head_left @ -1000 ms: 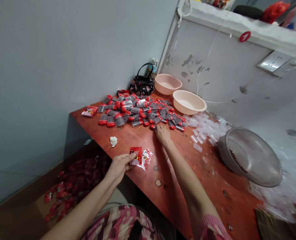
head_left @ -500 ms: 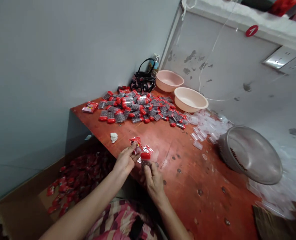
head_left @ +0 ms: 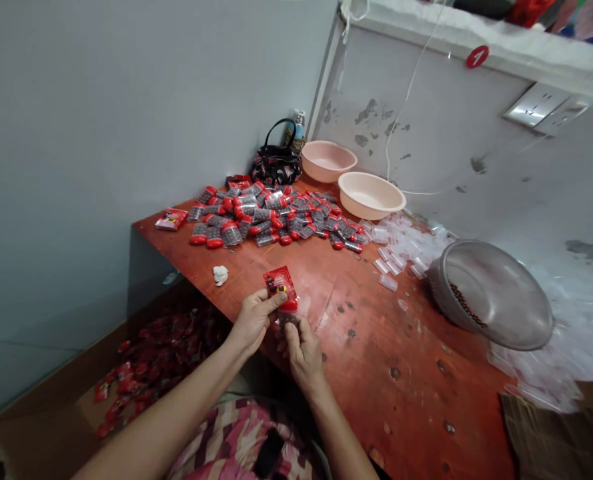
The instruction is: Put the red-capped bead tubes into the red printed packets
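Note:
Over the table's near edge, my left hand (head_left: 251,323) pinches a small red printed packet (head_left: 283,285) between thumb and fingers. My right hand (head_left: 305,353) is closed on a small clear container filled with dark beads (head_left: 287,319), just below the packet. The packet's lower end meets or covers the container's top; I cannot tell whether the container is inside it. Beyond my hands lies a heap of similar containers with red caps (head_left: 263,213). Left of my hands, a crumpled white wad (head_left: 220,275) rests on the red table (head_left: 366,307).
Two pale pink basins (head_left: 329,163) and a black handbag (head_left: 276,167) stand at the back. Loose clear containers (head_left: 406,247) lie right of the heap. A tilted grey bowl (head_left: 496,293) holds some beads. Below left, a cardboard box (head_left: 41,420) contains many red packets (head_left: 161,360).
My left hand has brought the red packet over the container's red cap, which no longer shows clearly. A shiny packet seen on the table behind the container is now out of sight.

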Demonstrator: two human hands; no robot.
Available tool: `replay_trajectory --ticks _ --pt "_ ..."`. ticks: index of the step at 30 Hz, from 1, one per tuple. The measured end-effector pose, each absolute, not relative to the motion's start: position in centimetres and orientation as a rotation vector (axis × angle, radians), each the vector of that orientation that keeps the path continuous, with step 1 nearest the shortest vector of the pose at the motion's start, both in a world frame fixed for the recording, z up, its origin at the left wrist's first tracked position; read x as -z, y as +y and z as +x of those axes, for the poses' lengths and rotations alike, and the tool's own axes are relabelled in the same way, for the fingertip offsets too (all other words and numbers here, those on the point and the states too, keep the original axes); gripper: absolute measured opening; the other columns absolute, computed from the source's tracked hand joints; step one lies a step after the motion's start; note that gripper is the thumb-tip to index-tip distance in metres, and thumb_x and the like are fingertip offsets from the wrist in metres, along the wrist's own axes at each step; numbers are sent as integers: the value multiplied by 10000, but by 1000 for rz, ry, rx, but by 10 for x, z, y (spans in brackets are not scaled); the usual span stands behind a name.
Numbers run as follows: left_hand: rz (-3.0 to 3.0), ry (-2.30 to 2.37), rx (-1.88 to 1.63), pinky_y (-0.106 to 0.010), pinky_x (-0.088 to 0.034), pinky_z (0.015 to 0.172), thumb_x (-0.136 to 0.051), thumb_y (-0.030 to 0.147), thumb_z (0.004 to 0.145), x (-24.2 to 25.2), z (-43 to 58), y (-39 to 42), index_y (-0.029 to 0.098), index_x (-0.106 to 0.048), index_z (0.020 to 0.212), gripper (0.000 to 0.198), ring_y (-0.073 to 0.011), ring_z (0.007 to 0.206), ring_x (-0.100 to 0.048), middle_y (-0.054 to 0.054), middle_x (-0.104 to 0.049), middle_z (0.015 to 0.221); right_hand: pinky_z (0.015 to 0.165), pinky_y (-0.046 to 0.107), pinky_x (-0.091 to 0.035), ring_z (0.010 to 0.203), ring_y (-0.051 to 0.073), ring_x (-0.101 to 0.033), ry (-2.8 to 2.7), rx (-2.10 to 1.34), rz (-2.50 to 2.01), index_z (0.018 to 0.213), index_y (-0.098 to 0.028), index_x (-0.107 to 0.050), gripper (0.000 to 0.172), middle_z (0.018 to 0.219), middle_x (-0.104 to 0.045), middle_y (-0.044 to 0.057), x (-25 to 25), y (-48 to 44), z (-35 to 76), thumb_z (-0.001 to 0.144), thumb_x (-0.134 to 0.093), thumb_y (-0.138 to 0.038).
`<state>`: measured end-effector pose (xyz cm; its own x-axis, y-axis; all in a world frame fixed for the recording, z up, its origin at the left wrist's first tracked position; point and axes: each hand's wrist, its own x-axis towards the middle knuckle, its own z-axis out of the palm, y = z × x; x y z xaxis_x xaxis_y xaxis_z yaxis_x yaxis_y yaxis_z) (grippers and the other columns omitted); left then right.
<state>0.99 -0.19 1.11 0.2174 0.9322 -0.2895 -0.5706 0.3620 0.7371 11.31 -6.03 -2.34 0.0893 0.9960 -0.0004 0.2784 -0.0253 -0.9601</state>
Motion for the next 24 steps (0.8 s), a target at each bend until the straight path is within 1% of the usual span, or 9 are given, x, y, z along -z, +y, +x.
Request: replay_trajectory --ticks 4,6,8,11,13,15,17,22,24 --pt "621 844 -1028 -231 -435 538 -696 238 602 -6 7 -1 98 -636 687 174 -126 544 -563 -24 -612 583 480 233 -415 522 134 -539 -1378 -854 -1525 977 -209 -538 237 696 -609 27 26 -59 116 837 -395 -336" --pt "668 841 -1000 -239 -439 554 -690 239 606 -4 4 1 95 -642 670 165 -135 561 -566 -33 -614 588 498 239 -417 528 137 -542 -1400 -842 -1527 983 -208 -539 239 697 -608 28 26 -58 118 836 -402 -338" --pt "744 838 -944 -239 -430 519 -676 252 622 -4 0 4 92 -644 647 165 -135 531 -556 -41 -613 575 477 233 -414 493 128 -532 -1391 -950 -1484 973 -207 -525 235 663 -596 13 25 -57 120 847 -387 -350" --pt "841 828 -846 -235 -396 444 -653 288 645 -4 -5 8 94 -645 628 196 -130 460 -528 -44 -608 547 402 209 -388 428 108 -505 -1318 -1161 -1389 942 -204 -501 246 617 -570 -12 23 -55 119 862 -346 -379" --pt "863 840 -833 -232 -391 443 -658 298 639 -3 -6 9 97 -644 628 201 -129 460 -528 -41 -610 549 401 205 -387 427 105 -502 -1292 -1145 -1398 928 -203 -508 251 607 -563 -15 22 -54 118 859 -351 -386" --pt "861 880 -863 -223 -390 450 -677 290 619 -3 -5 9 101 -642 625 192 -125 470 -532 -33 -609 549 433 211 -402 446 107 -506 -1299 -1038 -1445 927 -203 -527 246 609 -566 -10 21 -53 116 848 -378 -381" --pt "835 887 -877 -221 -384 428 -679 293 617 -3 -4 6 107 -633 614 192 -121 442 -526 -25 -601 526 439 212 -403 444 105 -500 -1290 -1004 -1453 920 -203 -534 242 608 -565 -8 20 -53 114 842 -389 -381" --pt "816 729 -762 -259 -375 366 -585 348 701 -6 -2 2 101 -620 604 268 -146 336 -502 -40 -572 437 349 190 -340 368 88 -448 -1161 -1360 -1267 832 -200 -491 275 565 -549 -26 19 -52 114 855 -328 -421" --pt "839 749 -767 -257 -379 375 -589 341 698 -6 -2 2 104 -622 604 257 -147 345 -508 -36 -571 433 363 196 -347 379 92 -451 -1181 -1308 -1308 834 -198 -505 277 565 -548 -24 18 -53 115 856 -331 -412"
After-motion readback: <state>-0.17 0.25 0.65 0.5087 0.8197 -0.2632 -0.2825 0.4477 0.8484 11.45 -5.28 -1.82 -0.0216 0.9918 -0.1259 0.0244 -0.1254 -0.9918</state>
